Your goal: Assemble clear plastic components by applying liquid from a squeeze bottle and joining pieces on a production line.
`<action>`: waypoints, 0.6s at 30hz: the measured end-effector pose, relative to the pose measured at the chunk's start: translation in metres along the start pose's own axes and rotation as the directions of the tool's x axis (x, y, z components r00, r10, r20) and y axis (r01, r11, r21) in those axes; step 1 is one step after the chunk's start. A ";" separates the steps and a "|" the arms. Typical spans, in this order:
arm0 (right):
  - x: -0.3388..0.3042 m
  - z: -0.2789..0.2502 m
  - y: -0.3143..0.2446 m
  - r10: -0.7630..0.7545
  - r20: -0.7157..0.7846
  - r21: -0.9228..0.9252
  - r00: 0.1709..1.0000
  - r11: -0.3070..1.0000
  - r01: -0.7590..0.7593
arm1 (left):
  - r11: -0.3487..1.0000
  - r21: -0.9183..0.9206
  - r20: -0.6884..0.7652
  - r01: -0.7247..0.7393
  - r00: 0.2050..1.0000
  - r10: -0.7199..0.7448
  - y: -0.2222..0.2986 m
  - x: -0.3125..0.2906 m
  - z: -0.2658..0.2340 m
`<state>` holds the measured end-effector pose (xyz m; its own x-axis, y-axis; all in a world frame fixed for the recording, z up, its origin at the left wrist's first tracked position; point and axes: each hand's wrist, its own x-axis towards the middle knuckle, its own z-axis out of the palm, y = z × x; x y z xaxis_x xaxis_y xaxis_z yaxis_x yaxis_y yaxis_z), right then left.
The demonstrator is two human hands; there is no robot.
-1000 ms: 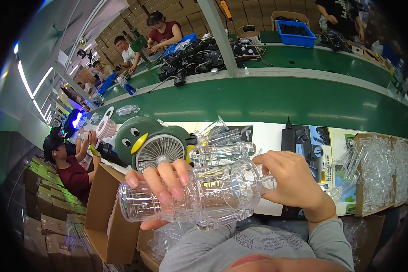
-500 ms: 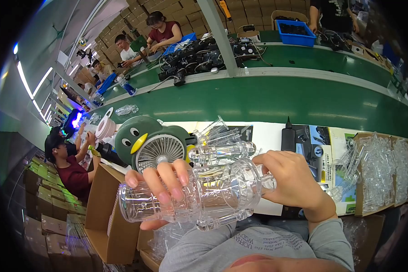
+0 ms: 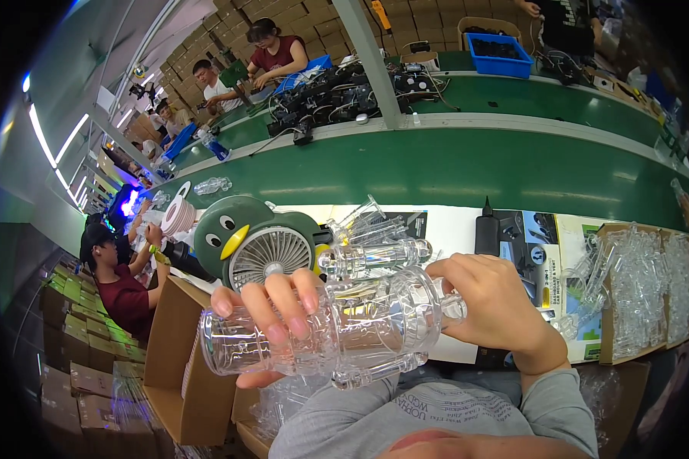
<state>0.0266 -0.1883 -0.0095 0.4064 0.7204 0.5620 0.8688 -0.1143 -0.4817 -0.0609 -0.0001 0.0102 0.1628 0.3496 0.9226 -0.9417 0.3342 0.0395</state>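
A clear plastic vessel (image 3: 379,325), shaped like a stepped cylinder, lies sideways in the air before my chest. My left hand (image 3: 272,310) wraps round its wider open-looking left end, fingers over the top and thumb below. At the other end my right hand (image 3: 494,298) is closed on a small clear stub (image 3: 453,307) that joins the vessel's right end; whether the stub is a separate part I cannot tell. A clear tube (image 3: 379,370) runs along the vessel's lower side. Just beyond it lies another clear cylindrical part (image 3: 375,258), beside a heap of thin clear pieces (image 3: 371,226).
A green penguin-shaped fan (image 3: 260,241) stands beyond my left hand. Past my right hand are a black bottle (image 3: 487,229) and a carton of clear parts (image 3: 635,291). An open cardboard box (image 3: 168,344) sits at left. A green conveyor (image 3: 475,164) crosses behind; co-workers sit around it.
My hands and the vessel hold still. At the right edge, another person's hand with a clear part has come into view; the co-worker at far right has raised a hand.
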 end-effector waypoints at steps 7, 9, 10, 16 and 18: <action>0.000 0.001 0.000 -0.006 -0.008 0.002 1.000 1.000 0.006 | 1.000 0.003 0.009 0.002 1.000 -0.002 0.000 0.000 -0.001; 0.001 0.000 0.000 -0.003 -0.003 0.001 1.000 1.000 0.003 | 1.000 0.008 0.003 0.002 1.000 -0.002 0.001 0.000 -0.001; 0.001 0.000 0.000 -0.002 -0.003 0.000 1.000 1.000 0.002 | 1.000 0.007 0.002 0.003 1.000 -0.003 0.000 0.000 -0.001; 0.001 0.000 -0.001 -0.001 -0.003 0.006 1.000 1.000 0.001 | 1.000 0.010 -0.005 0.008 1.000 -0.008 0.001 0.000 0.000; 0.001 0.001 0.000 -0.001 -0.007 0.007 1.000 1.000 0.001 | 1.000 0.006 -0.009 0.007 1.000 -0.007 0.000 0.000 -0.001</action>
<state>0.0267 -0.1873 -0.0099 0.4075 0.7157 0.5672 0.8673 -0.1090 -0.4856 -0.0608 0.0006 0.0095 0.1719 0.3553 0.9188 -0.9422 0.3315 0.0481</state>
